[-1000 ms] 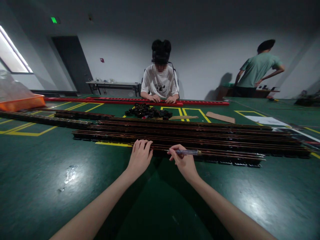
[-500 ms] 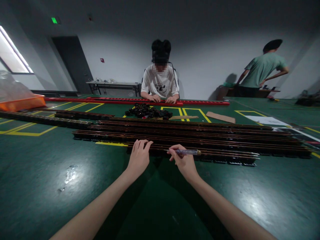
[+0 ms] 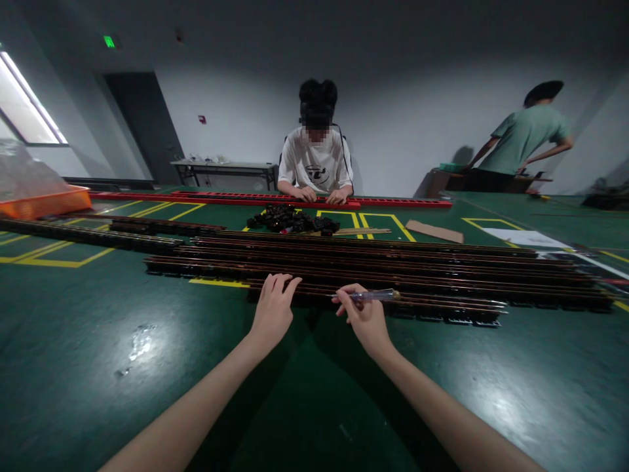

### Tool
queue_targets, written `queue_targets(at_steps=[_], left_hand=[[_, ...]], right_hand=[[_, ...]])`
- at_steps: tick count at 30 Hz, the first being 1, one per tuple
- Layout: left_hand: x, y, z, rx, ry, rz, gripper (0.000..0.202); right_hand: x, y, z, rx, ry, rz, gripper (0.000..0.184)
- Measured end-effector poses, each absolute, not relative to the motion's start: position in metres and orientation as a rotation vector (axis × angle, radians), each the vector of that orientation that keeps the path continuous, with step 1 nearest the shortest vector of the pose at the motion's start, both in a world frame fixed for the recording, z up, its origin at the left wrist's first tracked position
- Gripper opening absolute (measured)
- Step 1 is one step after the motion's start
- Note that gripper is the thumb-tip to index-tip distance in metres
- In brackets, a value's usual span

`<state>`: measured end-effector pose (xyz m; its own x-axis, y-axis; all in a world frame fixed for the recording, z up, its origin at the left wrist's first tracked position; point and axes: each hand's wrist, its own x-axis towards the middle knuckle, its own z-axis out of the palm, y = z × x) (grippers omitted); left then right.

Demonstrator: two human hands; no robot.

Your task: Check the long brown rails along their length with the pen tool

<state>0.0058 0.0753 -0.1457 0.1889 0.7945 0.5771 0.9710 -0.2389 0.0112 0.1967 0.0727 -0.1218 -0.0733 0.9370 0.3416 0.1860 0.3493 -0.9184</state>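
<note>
My left hand (image 3: 274, 308) bends its fingers over the left end of the nearest dark strip (image 3: 442, 309), a long slatted piece with copper-coloured lines along it. The fingertips are partly hidden behind the hand. My right hand (image 3: 364, 316) pinches a slim screwdriver (image 3: 374, 295) with a clear, purplish handle. Its thin shaft points left toward the strip, between my two hands; whether the tip touches the strip, I cannot tell. Several more dark strips (image 3: 221, 257) lie side by side just beyond.
A heap of small black parts (image 3: 289, 219) lies behind the strips, near a brown cardboard piece (image 3: 435, 231). Across the green table, a person (image 3: 317, 160) has both hands on a red rail (image 3: 403, 202). An orange tray (image 3: 44, 203) stands left; another person (image 3: 528, 137) stands back right.
The nearest strip has slid slightly left. The screwdriver has shifted a little right, its handle end tipping up. My left hand stays nearly in place.
</note>
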Motion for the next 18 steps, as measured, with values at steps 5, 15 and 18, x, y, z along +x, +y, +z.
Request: queue_targets(at_steps=[5, 15, 18], left_hand=[[0.0057, 0.0756, -0.1460, -2.107, -1.662, -0.701, 0.057], [0.0041, 0.0759, -0.1448, -2.160, -1.642, -0.741, 0.047], [0.0049, 0.0757, -0.1444, -2.174, -1.653, -0.752, 0.042]], right_hand=[[0.1967, 0.0735, -0.1236, -1.046, -1.543, 0.867, 0.026], [0.1953, 0.0745, -0.1249, -1.067, -1.602, 0.889, 0.020], [0.1961, 0.0734, -0.1240, -1.057, -1.576, 0.871, 0.021]])
